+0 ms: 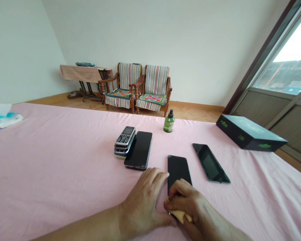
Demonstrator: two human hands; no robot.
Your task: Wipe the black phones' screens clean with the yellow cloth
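Closest to the camera I watch through are 2 bare hands on a pink sheet [52,167]. The left hand [142,204] curves against the side of a black phone [178,169] lying flat. Its fingers [163,175] press on the phone's edge, maybe to stop it from sliding, but I cannot tell if they truly grip it. The right hand [190,201] is closed on a yellow cloth [180,217], pinching it against the low end of the phone, so the cloth is held tight there.

Looking from left to right, a white and blue packet [3,117] sits at the far left of the sheet. Next comes a small stack of keypad phones [125,140], just touching a big dark phone [139,150], as if kept together in 1 group. A green bottle [169,123] stands upright behind them. Right of the hands lies 1 more dark phone [210,163], set apart from the others. Past it, a black box [251,137] sits at the sheet's edge, near a window [288,57].
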